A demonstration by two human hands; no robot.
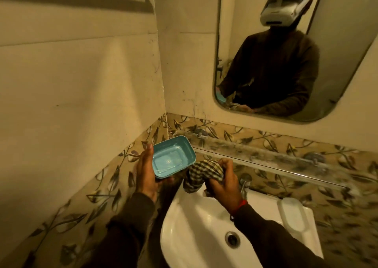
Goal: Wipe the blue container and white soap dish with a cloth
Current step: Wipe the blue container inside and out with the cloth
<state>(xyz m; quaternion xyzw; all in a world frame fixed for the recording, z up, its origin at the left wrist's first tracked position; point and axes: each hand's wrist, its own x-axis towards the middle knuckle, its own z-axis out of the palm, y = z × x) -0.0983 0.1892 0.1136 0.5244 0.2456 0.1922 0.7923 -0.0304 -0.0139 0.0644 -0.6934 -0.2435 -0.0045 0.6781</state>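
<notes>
My left hand (146, 172) grips the blue container (173, 159) by its left and lower edge, holding it tilted with its open, empty inside facing me, above the left rim of the sink. Just to its right, my right hand (224, 180) is shut on a bunched checked cloth (201, 172), which hangs close beside the container's lower right corner. The white soap dish (292, 214) lies flat on the right ledge of the sink, apart from both hands.
A white sink (196, 226) with a drain hole (232, 239) sits below my hands, and a metal tap (244, 186) stands behind my right wrist. A glass shelf (276, 158) runs along the tiled wall. Above it a mirror (306, 63) reflects a person wearing a headset.
</notes>
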